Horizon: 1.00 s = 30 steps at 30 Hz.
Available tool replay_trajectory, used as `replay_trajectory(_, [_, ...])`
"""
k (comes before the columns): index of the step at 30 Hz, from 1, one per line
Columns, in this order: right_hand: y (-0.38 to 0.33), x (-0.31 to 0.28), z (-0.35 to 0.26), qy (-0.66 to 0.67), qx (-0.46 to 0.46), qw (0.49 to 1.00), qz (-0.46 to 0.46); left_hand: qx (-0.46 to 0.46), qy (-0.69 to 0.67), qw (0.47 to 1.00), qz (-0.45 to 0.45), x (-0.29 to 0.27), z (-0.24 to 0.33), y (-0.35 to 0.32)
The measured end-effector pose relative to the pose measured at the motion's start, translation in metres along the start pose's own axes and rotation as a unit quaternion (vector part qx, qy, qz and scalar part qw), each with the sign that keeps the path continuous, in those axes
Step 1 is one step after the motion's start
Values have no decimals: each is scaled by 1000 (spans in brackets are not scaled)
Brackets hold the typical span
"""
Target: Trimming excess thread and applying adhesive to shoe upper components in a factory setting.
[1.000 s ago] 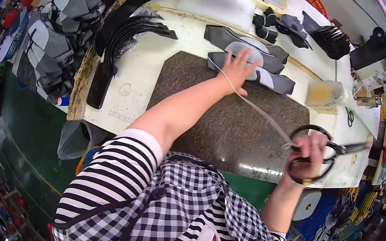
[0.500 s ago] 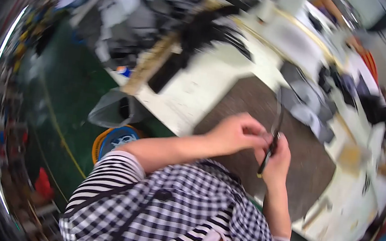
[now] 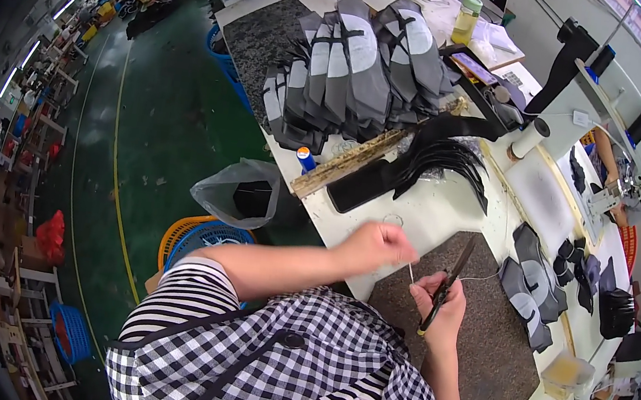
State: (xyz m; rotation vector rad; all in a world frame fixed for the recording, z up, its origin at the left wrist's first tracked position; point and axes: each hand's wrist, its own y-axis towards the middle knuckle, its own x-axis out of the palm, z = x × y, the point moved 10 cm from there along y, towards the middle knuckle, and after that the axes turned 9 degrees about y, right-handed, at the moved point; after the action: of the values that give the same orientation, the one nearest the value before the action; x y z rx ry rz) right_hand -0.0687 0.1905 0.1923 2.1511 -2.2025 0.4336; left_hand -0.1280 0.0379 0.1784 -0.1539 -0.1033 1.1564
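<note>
Just left of the brown mat [image 3: 492, 368], the left hand's [image 3: 372, 249] fingers pinch a white cord [image 3: 411, 273] leading toward the right hand [image 3: 443, 303], curled around scissors [image 3: 452, 279].

Sewing workshop, evidenced by a sewing machine [image 3: 613, 103], thread spool [image 3: 530, 138], stacked grey pieces [image 3: 358, 84] and line-marked green floor [image 3: 172, 128].
</note>
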Motion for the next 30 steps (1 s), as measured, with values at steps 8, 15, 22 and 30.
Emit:
replay_trajectory(8, [-9,-12,25,-29,31,998,40,255,806,531,65,-166,134,131])
replay_trajectory(15, [-13,-20,36,-23,22,995,98,172,929,270,-187,-196,114,195])
replay_trajectory(22, [-24,-50,39,-35,6,986,166,428,735,495,178,-216,290,155])
replay_trajectory(30, [-91,-200,-28,40,-164,900,402,430,710,550,91,-54,280,65])
